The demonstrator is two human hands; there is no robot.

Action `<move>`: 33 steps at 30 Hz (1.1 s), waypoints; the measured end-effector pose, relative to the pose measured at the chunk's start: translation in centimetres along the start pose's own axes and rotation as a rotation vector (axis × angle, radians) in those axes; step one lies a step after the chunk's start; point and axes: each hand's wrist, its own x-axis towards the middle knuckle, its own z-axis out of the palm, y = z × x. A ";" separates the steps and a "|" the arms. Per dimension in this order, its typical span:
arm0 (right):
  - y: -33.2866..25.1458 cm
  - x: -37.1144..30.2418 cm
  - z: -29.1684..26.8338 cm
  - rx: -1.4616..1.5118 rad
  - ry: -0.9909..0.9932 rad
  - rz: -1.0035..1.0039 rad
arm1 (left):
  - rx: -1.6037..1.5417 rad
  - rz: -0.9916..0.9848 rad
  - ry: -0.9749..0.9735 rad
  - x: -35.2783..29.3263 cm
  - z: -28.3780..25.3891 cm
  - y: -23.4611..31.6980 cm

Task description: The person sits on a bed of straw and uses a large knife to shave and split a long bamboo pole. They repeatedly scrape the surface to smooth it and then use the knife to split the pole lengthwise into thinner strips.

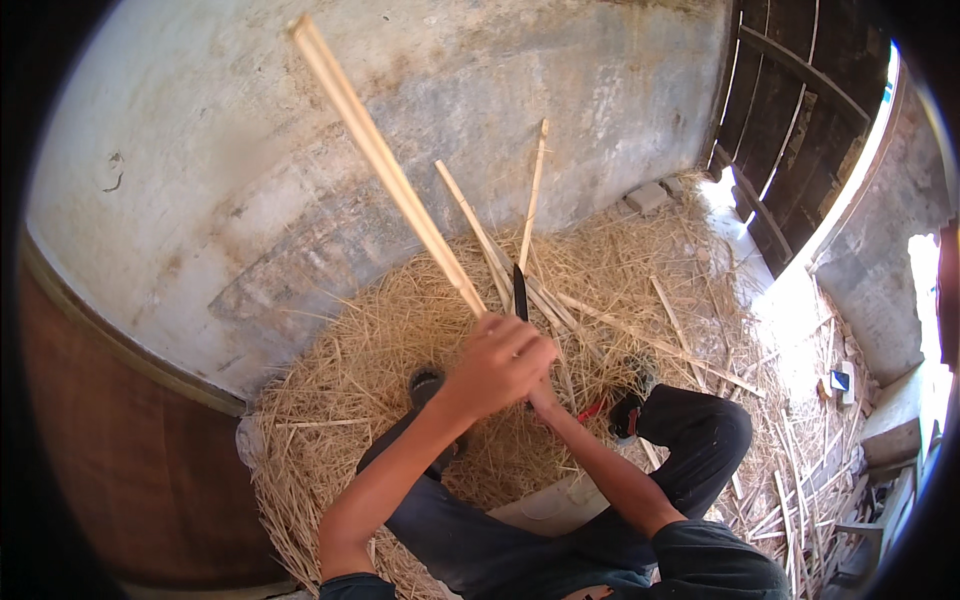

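My left hand (492,372) is closed around the lower end of a long pale bamboo strip (385,165), which slants up and left in front of the wall. Just behind and below it, my right hand (543,393) is largely hidden by the left one. A knife (520,292) with a dark blade stands point upward above the two hands. It appears to be in my right hand, though its handle is covered. Both hands are close together above the straw between my knees.
Loose straw and shavings (400,290) cover the floor. Several bamboo strips (535,190) lean on the stained wall (400,120) or lie around. A wooden door (790,130) stands far right, beside a brick (648,197). A brown panel (130,430) borders the left.
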 end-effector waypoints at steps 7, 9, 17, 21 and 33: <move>-8.2 0.8 3.0 -0.005 -0.108 0.044 | -0.457 -0.834 0.624 -1.2 -4.6 -6.8; -8.8 1.0 3.6 -0.011 -0.138 0.060 | -0.653 -0.939 0.528 0.1 -5.1 -8.1; -8.8 1.2 4.6 -0.211 0.072 -0.118 | -1.176 -0.748 0.324 1.4 -3.6 -11.1; -7.2 1.4 -0.5 -0.088 0.299 -0.132 | -1.262 -0.733 0.378 0.2 -1.2 -12.2; 6.9 -2.4 -8.8 -0.199 0.351 0.188 | -1.194 -0.791 0.169 -1.6 4.3 -13.2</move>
